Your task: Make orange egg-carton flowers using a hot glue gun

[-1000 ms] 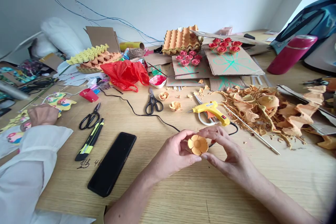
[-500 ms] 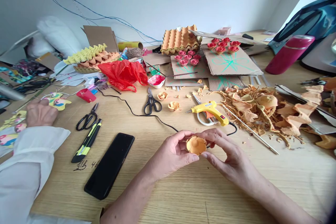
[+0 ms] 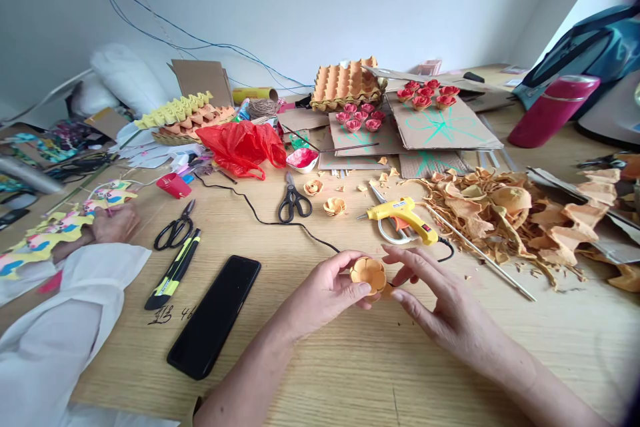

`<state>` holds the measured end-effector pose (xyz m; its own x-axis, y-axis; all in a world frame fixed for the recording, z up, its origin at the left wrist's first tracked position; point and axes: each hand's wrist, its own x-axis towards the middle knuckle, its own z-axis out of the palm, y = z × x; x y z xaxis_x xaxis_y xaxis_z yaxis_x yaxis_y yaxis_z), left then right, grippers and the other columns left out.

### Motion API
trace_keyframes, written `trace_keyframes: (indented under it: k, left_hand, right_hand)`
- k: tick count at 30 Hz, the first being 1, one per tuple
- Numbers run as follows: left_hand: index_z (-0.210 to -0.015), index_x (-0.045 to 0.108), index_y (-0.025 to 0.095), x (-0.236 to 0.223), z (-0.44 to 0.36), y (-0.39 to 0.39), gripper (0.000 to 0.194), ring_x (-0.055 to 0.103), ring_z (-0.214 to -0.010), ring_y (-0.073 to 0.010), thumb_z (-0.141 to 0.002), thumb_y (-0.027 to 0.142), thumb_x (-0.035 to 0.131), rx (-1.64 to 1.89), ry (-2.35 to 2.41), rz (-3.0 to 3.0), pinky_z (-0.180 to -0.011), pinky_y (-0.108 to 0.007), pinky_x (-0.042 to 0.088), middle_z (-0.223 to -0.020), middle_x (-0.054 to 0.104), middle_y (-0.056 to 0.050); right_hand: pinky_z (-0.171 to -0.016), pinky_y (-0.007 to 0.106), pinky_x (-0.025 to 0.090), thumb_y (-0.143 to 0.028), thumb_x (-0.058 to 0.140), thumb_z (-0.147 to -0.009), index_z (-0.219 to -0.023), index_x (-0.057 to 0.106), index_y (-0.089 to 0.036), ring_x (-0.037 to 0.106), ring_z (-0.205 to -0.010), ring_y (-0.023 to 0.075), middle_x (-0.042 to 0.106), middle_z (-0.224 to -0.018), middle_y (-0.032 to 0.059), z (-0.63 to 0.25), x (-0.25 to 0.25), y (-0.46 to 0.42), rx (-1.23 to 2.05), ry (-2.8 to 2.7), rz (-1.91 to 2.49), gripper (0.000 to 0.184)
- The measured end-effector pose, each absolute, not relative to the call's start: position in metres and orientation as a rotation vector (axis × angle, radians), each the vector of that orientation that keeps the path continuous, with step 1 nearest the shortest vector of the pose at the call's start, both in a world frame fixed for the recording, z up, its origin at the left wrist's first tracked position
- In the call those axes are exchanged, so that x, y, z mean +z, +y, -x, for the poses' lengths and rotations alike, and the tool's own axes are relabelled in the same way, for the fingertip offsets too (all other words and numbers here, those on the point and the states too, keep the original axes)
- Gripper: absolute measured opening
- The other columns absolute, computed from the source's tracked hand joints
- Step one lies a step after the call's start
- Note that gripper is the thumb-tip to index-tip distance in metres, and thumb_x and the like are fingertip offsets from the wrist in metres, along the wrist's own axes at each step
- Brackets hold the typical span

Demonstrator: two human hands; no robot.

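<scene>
An orange flower-shaped cup (image 3: 369,273), cut with rounded petals like the egg-carton pulp on the table, is in my left hand (image 3: 327,290). The thumb presses its near rim and the fingers wrap behind it. My right hand (image 3: 437,300) is just to the right, index finger and thumb apart. Its fingertips are close to a small orange bit at the cup's lower right side; I cannot make out whether they touch it. Beyond my hands lie a yellow glue gun (image 3: 400,215) and two orange paper flowers, one nearer (image 3: 335,207) and one farther (image 3: 313,187).
A phone (image 3: 215,317), a utility knife (image 3: 173,270) and two pairs of scissors (image 3: 175,227) lie left. A co-worker's hand (image 3: 116,221) works on painted carton at far left. Carton scraps (image 3: 500,207) heap up right, near a stick (image 3: 483,253). Red flowers (image 3: 429,93) stand on cardboard.
My right hand has drawn slightly away from the cup, which stays in my left hand. The co-worker's hand has shifted, and the whole view has moved a little.
</scene>
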<state>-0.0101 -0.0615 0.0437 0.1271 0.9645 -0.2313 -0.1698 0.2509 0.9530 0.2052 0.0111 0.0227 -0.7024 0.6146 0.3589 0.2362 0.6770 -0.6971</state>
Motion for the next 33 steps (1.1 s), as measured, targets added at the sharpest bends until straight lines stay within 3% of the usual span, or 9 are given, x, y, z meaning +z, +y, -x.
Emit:
trace_keyframes:
  k: [3, 6, 15, 20, 25, 31, 33]
  left_hand:
    - [-0.128, 0.058, 0.019, 0.04, 0.012, -0.062, 0.061, 0.068, -0.101, -0.0199, -0.076, 0.033, 0.086, 1.026, 1.117, -0.951, -0.085, -0.03, 0.053, -0.115, 0.069, -0.008]
    - [-0.125, 0.059, 0.021, 0.04, 0.015, -0.062, 0.057, 0.067, -0.102, -0.019, -0.075, 0.025, 0.085, 1.052, 1.212, -1.049, -0.091, -0.031, 0.052, -0.115, 0.07, -0.006]
    - [-0.115, 0.063, 0.02, 0.046, 0.064, -0.06, 0.038, 0.065, -0.091, -0.0183, -0.078, 0.022, 0.071, 0.93, 1.701, -1.339, -0.083, -0.03, 0.052, -0.104, 0.07, -0.003]
    - [-0.103, 0.064, 0.022, 0.038, 0.078, -0.059, 0.031, 0.066, -0.086, -0.0212, -0.074, 0.025, 0.072, 0.751, 1.878, -1.371, -0.076, -0.03, 0.052, -0.095, 0.07, -0.002]
    - [-0.1, 0.065, 0.022, 0.037, 0.074, -0.06, 0.025, 0.067, -0.095, -0.0245, -0.076, 0.027, 0.072, 0.622, 1.933, -1.473, -0.083, -0.034, 0.052, -0.1, 0.069, -0.003]
    - [-0.122, 0.06, 0.024, 0.046, 0.069, -0.066, 0.051, 0.064, -0.108, -0.0254, -0.075, 0.025, 0.079, 0.722, 2.105, -1.499, -0.094, -0.038, 0.053, -0.122, 0.06, -0.006]
    - [-0.117, 0.061, 0.023, 0.052, 0.06, -0.067, 0.044, 0.063, -0.111, -0.0253, -0.077, 0.021, 0.08, 0.84, 2.19, -1.597, -0.098, -0.04, 0.051, -0.12, 0.058, -0.006]
  right_hand:
    - [-0.088, 0.038, 0.06, -0.027, 0.054, -0.102, -0.145, 0.045, -0.027, 0.07, -0.088, 0.0173, 0.067, -0.116, 0.0083, -0.209, 0.025, 0.014, 0.8, -2.31, 0.678, 0.043]
    - [-0.084, 0.035, 0.06, -0.024, 0.054, -0.102, -0.137, 0.051, -0.026, 0.069, -0.086, 0.0166, 0.067, -0.111, 0.0073, -0.212, 0.028, 0.017, 0.738, -2.312, 0.7, 0.035]
    - [-0.074, 0.033, 0.059, -0.024, 0.055, -0.099, -0.116, 0.062, -0.022, 0.07, -0.078, 0.0184, 0.072, -0.098, 0.0059, -0.215, 0.032, 0.033, 0.479, -2.159, 0.864, 0.018]
    - [-0.076, 0.04, 0.058, -0.032, 0.059, -0.095, -0.123, 0.062, -0.019, 0.07, -0.09, 0.0262, 0.068, -0.106, 0.0118, -0.223, 0.015, 0.06, 0.274, -2.071, 1.11, 0.031]
    - [-0.089, 0.048, 0.054, -0.039, 0.059, -0.094, -0.133, 0.058, -0.016, 0.066, -0.102, 0.0329, 0.066, -0.116, 0.0173, -0.215, -0.001, 0.07, 0.149, -2.168, 1.199, 0.045]
    - [-0.084, 0.047, 0.05, -0.049, 0.059, -0.093, -0.131, 0.055, -0.014, 0.063, -0.104, 0.0375, 0.066, -0.116, 0.021, -0.195, 0.001, 0.075, -0.03, -2.339, 1.39, 0.052]
    - [-0.083, 0.046, 0.049, -0.054, 0.061, -0.091, -0.126, 0.056, -0.012, 0.062, -0.103, 0.0373, 0.067, -0.112, 0.0217, -0.189, 0.005, 0.079, -0.064, -2.388, 1.439, 0.055]
